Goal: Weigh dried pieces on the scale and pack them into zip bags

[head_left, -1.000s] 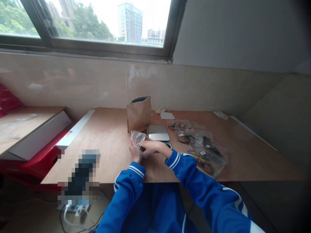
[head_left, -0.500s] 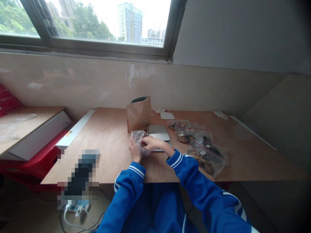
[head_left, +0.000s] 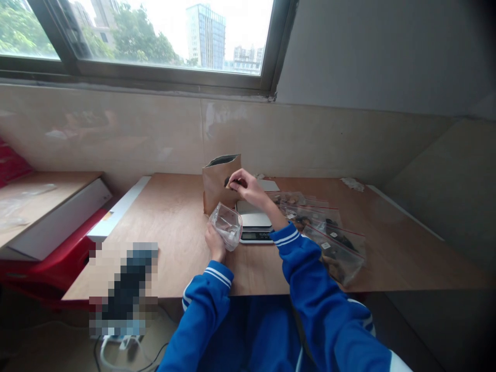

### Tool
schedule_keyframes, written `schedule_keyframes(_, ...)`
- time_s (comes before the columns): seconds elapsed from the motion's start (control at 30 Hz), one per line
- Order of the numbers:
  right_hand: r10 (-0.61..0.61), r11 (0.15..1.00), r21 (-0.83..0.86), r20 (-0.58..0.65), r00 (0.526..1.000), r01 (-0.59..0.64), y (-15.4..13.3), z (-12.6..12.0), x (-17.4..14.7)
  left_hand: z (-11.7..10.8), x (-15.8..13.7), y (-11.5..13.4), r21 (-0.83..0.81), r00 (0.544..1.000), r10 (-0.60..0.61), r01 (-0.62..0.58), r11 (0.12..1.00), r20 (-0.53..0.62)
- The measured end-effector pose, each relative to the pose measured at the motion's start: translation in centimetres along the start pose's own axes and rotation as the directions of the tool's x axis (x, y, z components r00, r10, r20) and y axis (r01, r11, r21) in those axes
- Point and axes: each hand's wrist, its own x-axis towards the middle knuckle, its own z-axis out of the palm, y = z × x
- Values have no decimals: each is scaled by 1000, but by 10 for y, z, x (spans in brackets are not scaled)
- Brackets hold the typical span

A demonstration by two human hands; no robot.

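Observation:
My left hand (head_left: 215, 244) is closed around the side of a clear plastic zip bag (head_left: 228, 227), whose mouth gapes toward the right. Little shows inside that bag besides a small white patch. Raised above the scale, my right hand (head_left: 252, 192) pinches some dark brown dried pieces (head_left: 228, 182) in its fingertips; their exact kind is hard to make out. Just behind those fingers stands an upright brown paper pouch (head_left: 214, 188) with its top open. A kitchen scale (head_left: 256, 236) with a metal plate lies below my right wrist, its plate partly covered by the hand and bag.
Several clear zip bags of brown dried goods (head_left: 335, 253) lie to the right, partly behind my right sleeve. White paper (head_left: 270, 185) and crumpled tissue (head_left: 352, 184) are near the wall. A blurred dark object (head_left: 129, 284) sits at the left front edge, above cables.
My right hand has come out of the plastic bag and risen toward the paper pouch, carrying dark brown pieces. My left hand still holds the bag, and the scale's display is uncovered.

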Motion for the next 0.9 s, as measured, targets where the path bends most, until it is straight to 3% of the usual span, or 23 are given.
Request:
schedule_keyframes(0.17, -109, 994, -28, -238, 965, 105, 10, -20, 72, 3, -4, 8, -158, 995, -102, 99, 982, -9)
schedule_keyframes(0.33, -215, 972, -149, -261, 941, 181, 22, -20, 117, 4, -7, 16, -198, 985, -167, 158, 967, -30)
schedule_keyframes(0.53, -221, 946, -285, -229, 948, 152, 38, -1, 108, 6, -9, 18, -313, 983, -184, 173, 934, -5)
schedule_keyframes(0.9, -137, 982, -151, -154, 979, 114, 34, -7, 89, 5, -9, 21, -359, 982, -188, 163, 919, -34)
